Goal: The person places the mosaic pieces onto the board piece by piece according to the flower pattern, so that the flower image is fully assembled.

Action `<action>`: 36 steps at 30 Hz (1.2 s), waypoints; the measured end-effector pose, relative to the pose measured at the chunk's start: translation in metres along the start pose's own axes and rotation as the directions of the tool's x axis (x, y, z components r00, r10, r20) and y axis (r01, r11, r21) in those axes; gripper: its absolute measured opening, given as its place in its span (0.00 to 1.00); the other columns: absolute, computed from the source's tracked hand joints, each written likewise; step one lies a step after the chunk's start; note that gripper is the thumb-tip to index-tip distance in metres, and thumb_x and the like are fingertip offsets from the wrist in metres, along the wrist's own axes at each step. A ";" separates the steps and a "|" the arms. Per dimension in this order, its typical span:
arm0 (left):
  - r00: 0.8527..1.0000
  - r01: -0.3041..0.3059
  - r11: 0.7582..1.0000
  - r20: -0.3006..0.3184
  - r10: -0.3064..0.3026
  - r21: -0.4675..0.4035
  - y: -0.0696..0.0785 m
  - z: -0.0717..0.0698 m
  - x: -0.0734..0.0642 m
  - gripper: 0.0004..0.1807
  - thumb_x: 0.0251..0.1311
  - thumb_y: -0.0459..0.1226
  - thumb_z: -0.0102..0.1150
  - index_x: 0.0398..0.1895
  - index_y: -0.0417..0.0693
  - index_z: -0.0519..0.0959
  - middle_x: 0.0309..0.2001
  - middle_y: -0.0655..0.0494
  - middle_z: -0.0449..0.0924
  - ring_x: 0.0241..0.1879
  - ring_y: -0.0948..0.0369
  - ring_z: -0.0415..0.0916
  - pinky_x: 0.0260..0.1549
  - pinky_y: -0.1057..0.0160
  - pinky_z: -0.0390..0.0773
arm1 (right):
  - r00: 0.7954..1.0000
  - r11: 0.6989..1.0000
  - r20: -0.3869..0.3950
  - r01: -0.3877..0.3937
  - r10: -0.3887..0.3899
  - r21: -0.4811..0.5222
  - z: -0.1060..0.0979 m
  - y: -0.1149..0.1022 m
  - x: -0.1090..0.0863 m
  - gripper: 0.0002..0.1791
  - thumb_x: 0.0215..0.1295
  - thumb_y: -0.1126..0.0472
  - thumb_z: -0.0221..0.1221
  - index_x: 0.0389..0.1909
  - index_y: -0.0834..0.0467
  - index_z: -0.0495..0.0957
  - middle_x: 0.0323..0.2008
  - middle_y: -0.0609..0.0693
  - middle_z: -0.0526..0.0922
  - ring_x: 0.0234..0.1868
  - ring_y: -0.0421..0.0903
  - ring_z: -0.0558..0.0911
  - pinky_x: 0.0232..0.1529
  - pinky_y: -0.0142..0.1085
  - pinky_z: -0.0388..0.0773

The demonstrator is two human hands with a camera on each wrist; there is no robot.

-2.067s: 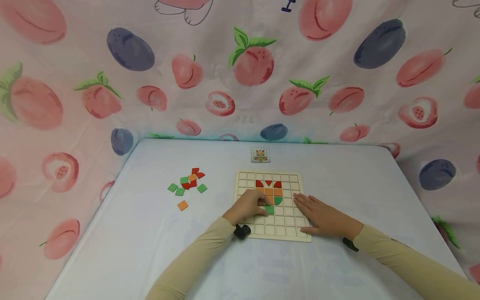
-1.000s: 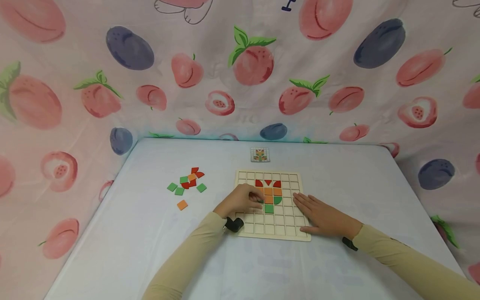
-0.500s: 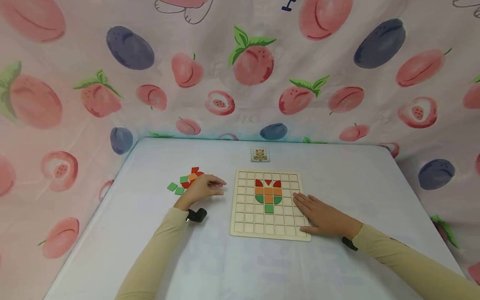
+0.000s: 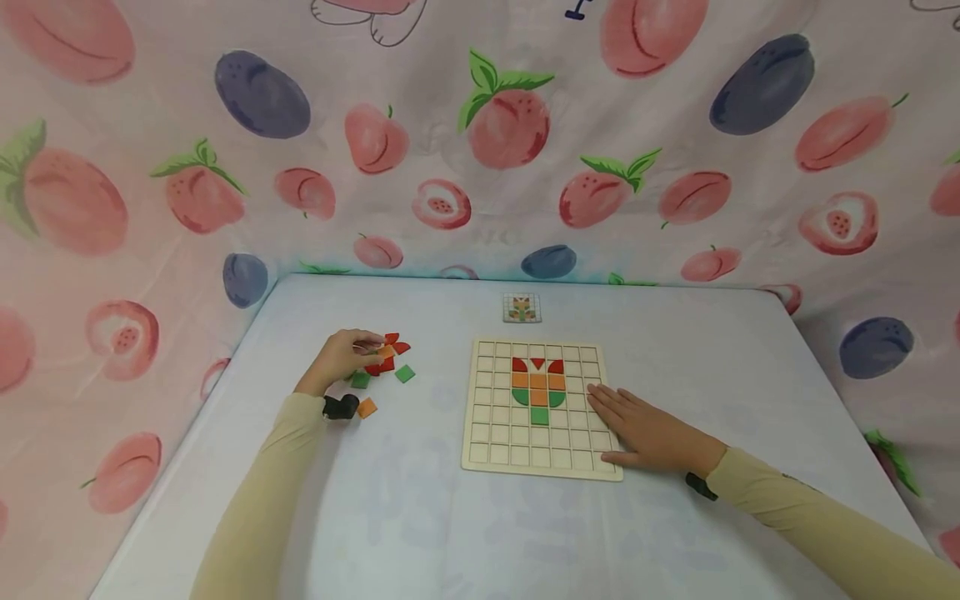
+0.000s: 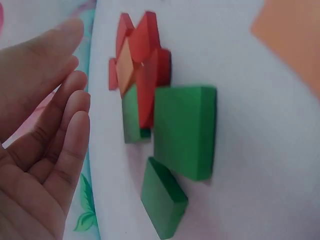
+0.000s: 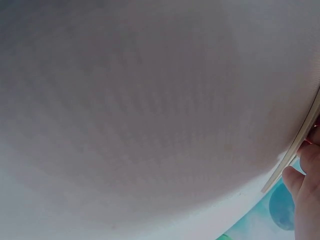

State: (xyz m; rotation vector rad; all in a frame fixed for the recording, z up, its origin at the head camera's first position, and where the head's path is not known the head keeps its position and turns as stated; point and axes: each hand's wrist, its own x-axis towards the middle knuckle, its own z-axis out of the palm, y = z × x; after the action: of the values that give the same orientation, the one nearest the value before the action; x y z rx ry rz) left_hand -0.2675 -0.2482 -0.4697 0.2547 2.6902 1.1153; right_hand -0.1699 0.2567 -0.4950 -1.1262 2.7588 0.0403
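Note:
My left hand [image 4: 341,358] hovers over a loose pile of flat coloured tiles on the left of the table. In the left wrist view its fingers [image 5: 75,145] are gently bent with nothing between them and the thumb. Beside them lie green square tiles [image 5: 182,132], red pieces [image 5: 145,42] and an orange tile [image 5: 126,67]. My right hand [image 4: 648,429] lies flat, fingertips on the right edge of a pale wooden grid board [image 4: 498,435]. Red, orange and green pieces form a tulip shape [image 4: 538,382] on the board.
A small pattern card [image 4: 521,308] lies behind the board. One orange square [image 4: 367,407] sits apart, nearer the front, and a green square [image 4: 405,373] lies right of the pile. A fruit-printed cloth [image 4: 480,200] hangs behind the white table [image 4: 480,542].
My left hand has left the board and moved left to the loose tiles. A green quarter-round piece it covered now shows left of the orange stem. The right hand stays put.

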 end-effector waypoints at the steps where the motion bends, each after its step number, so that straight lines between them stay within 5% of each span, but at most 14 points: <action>1: 1.000 0.005 1.000 0.008 -0.005 0.004 -0.002 -0.001 0.001 0.21 0.57 0.36 0.63 0.54 0.38 0.77 0.51 0.41 0.79 0.48 0.50 0.76 0.49 0.53 0.78 | 1.000 1.000 0.006 -0.003 0.003 0.001 0.000 0.000 0.000 0.50 0.62 0.27 0.41 0.73 0.60 0.49 0.74 0.54 0.49 0.74 0.52 0.52 0.70 0.50 0.55; 11: 0.998 0.046 0.998 0.030 -0.048 0.048 -0.008 -0.002 0.010 0.19 0.57 0.33 0.62 0.52 0.37 0.78 0.50 0.41 0.79 0.47 0.50 0.75 0.48 0.55 0.78 | 0.999 1.000 -0.030 0.016 -0.016 0.011 -0.002 -0.002 -0.001 0.49 0.62 0.30 0.45 0.72 0.62 0.52 0.73 0.56 0.52 0.73 0.53 0.54 0.69 0.50 0.57; 23: 0.998 0.049 0.992 0.035 -0.053 0.117 -0.002 0.000 0.016 0.16 0.55 0.32 0.63 0.48 0.38 0.79 0.44 0.43 0.80 0.42 0.53 0.74 0.46 0.57 0.78 | 1.000 1.000 0.016 -0.001 0.001 0.018 -0.005 -0.003 0.000 0.50 0.62 0.28 0.43 0.72 0.61 0.50 0.74 0.55 0.50 0.74 0.53 0.52 0.70 0.50 0.54; 26: 0.997 0.061 0.993 0.033 -0.065 0.101 0.000 0.001 0.016 0.15 0.56 0.32 0.63 0.47 0.37 0.79 0.44 0.43 0.80 0.42 0.53 0.74 0.45 0.58 0.78 | 1.000 1.000 -0.002 0.007 -0.007 0.026 -0.003 -0.002 -0.001 0.49 0.62 0.28 0.42 0.72 0.61 0.50 0.74 0.56 0.50 0.74 0.53 0.52 0.75 0.39 0.37; 30: 0.995 0.098 0.992 0.030 -0.100 0.074 0.001 0.001 0.017 0.15 0.57 0.32 0.61 0.48 0.38 0.79 0.45 0.43 0.79 0.43 0.53 0.74 0.43 0.60 0.79 | 0.997 0.999 -0.072 0.041 -0.039 0.019 0.001 -0.001 -0.001 0.49 0.63 0.29 0.44 0.71 0.62 0.52 0.73 0.57 0.53 0.73 0.54 0.55 0.66 0.22 0.17; 36: 0.992 0.123 0.985 -0.009 -0.123 0.117 0.001 -0.003 0.023 0.14 0.57 0.33 0.62 0.47 0.40 0.80 0.44 0.44 0.78 0.43 0.53 0.71 0.45 0.59 0.76 | 0.985 0.997 -0.152 0.073 -0.075 -0.017 0.004 0.000 -0.002 0.47 0.63 0.31 0.46 0.70 0.64 0.56 0.71 0.58 0.57 0.71 0.55 0.60 0.72 0.28 0.29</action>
State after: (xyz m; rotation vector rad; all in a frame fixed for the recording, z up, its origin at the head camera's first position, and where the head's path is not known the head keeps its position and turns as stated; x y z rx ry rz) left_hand -0.2902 -0.2439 -0.4705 0.1041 2.7348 0.9239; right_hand -0.1676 0.2585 -0.4983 -1.2844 2.8493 -0.0413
